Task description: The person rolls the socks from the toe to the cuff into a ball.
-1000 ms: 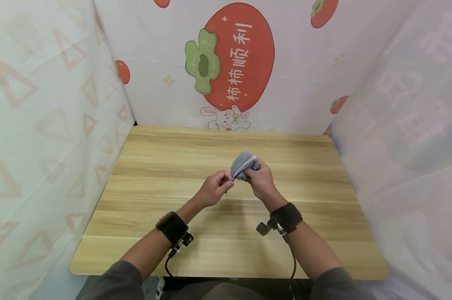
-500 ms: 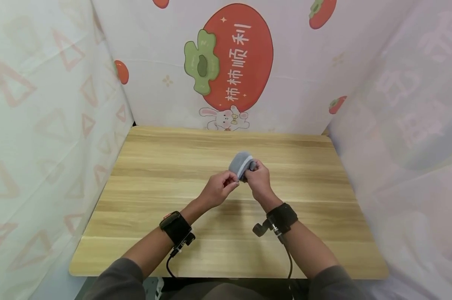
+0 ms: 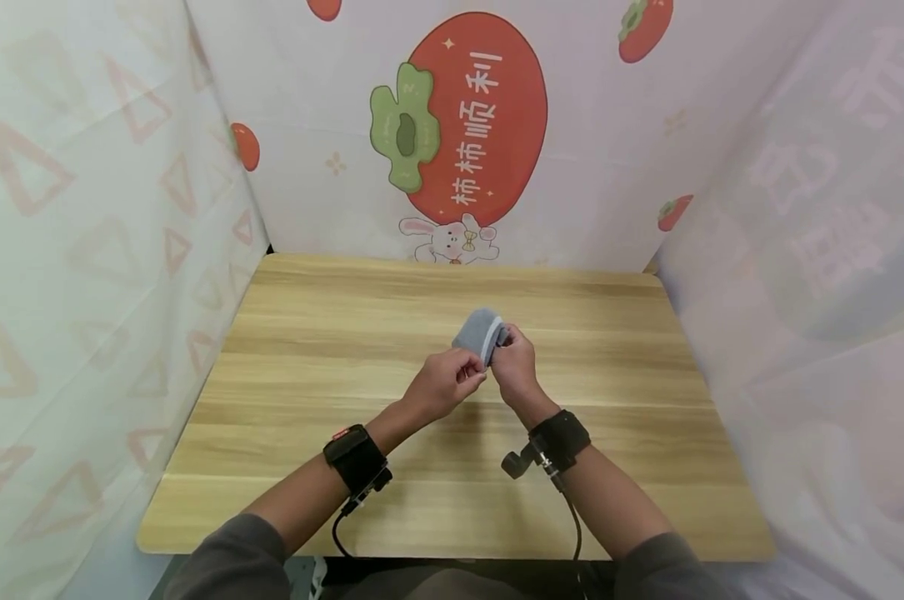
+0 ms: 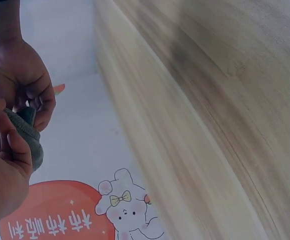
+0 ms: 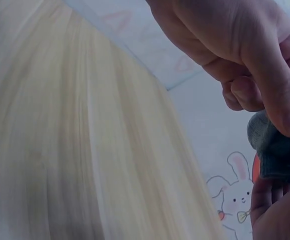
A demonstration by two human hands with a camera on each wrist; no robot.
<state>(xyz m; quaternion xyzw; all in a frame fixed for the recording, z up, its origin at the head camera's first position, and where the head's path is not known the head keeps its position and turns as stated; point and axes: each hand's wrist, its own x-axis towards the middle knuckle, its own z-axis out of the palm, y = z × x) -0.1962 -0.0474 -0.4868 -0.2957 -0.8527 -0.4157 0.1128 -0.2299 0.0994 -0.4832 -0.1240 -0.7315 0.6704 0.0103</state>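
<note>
A small folded grey sock (image 3: 476, 330) with a white stripe is held above the middle of the table, between both hands. My left hand (image 3: 440, 385) pinches its near edge between thumb and fingers. On the other side my right hand (image 3: 516, 367) grips the bunched end, its fingers curled round the cloth. In the left wrist view the sock (image 4: 32, 142) is partly covered by fingers. The right wrist view shows the dark, rolled cloth of the sock (image 5: 272, 147) under the left thumb; part of it lies beyond the frame edge.
The wooden table (image 3: 309, 333) spreads beneath both hands. A white back curtain (image 3: 594, 192) printed with a large persimmon and a rabbit hangs behind it. More printed curtains (image 3: 99, 275) close off the sides. Cables (image 3: 577, 525) run from the wrist cameras toward the near table edge.
My left hand has shifted right along the sock's edge, nearer my right hand. The sock has turned, with its grey side and white stripe facing more to the front. Both hands keep hold.
</note>
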